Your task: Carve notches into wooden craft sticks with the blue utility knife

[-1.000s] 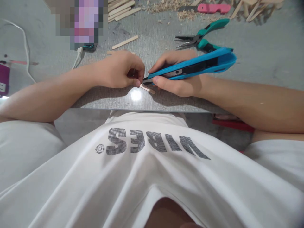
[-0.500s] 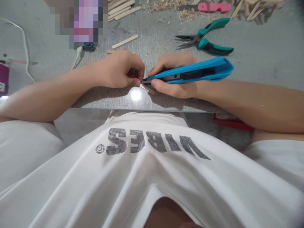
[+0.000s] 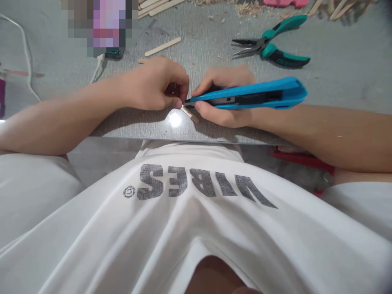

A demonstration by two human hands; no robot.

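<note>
Your left hand (image 3: 159, 83) arches down, fingertips pinched on a stick (image 3: 191, 114), pale, slim and round-ended, which slants toward the near edge of the table (image 3: 147, 125), a strip of surface between. Your right hand (image 3: 228, 117) curls closed around the cutter (image 3: 254, 97), blade (image 3: 190, 104) beside your left fingertips, pliers (image 3: 271, 43) farther off.

Pliers (image 3: 266, 44): are lying open, 1–2 o'clk, tips pointing twd 9.
Pink obj (image 3: 286, 3): is showing at 1 o'clk, top edge cropping it.
Shavings (image 3: 249, 9): are lying nr pink obj.
Wht cable (image 3: 28, 57): is curving, 10 o'clk.
Pixelated obj (image 3: 105, 24): is lying betw 10 & 11.
Red obj (image 3: 303, 159): is showing below tbl (image 3: 346, 69), 3 o'clk.
</note>
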